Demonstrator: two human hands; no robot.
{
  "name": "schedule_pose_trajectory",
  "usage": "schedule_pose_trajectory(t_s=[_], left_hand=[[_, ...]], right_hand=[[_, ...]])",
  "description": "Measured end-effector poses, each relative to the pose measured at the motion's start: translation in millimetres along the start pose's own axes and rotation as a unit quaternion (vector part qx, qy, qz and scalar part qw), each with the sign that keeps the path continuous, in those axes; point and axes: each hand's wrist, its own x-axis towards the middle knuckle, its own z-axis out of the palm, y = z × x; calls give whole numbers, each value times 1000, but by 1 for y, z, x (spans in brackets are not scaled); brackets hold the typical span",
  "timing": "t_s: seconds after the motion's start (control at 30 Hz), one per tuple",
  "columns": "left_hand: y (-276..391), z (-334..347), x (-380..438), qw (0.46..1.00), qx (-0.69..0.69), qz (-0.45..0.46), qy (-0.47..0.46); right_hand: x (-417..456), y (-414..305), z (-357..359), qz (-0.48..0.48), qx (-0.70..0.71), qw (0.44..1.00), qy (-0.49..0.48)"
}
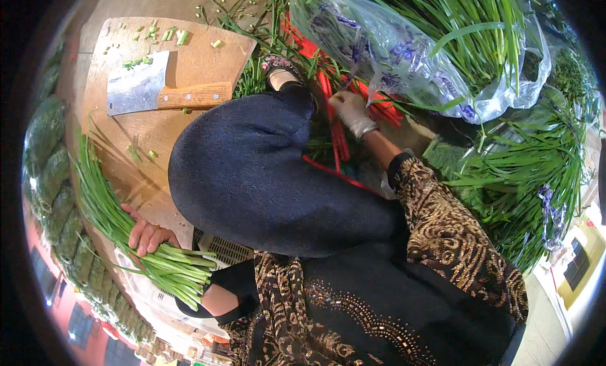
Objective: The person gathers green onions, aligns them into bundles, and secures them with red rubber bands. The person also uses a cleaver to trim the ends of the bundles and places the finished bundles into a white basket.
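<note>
My left hand [150, 235], at the lower left, grips a thick bunch of long green stalks [106, 200], likely garlic chives, with the cut pale ends towards my forearm. Above it lies a wooden cutting board [199, 44] with chopped stalk pieces, and on the board rests a cleaver [139, 82] with a wooden handle. My right hand [352, 112], in a pale thin glove, is beside red plastic straps [338, 134] right of my knee. Its fingers are curled near the straps; whether they pinch one is unclear.
A clear plastic bag [402, 53] with purple print holds long green leaves at the upper right. More loose greens [525, 176] lie at the right. Bagged vegetables [57, 176] line the left side. A white plastic crate [225, 247] stands below the board.
</note>
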Motion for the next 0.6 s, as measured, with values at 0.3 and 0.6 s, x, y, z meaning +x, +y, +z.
schedule_pose_trajectory(t_s=[0.3,0.6], left_hand=[[0,10,4,1000,-15,-11,4],[-1,11,-3,999,-35,-11,15]], right_hand=[[84,27,36,143,-135,980,-37],[34,48,19,60,-26,997,-48]])
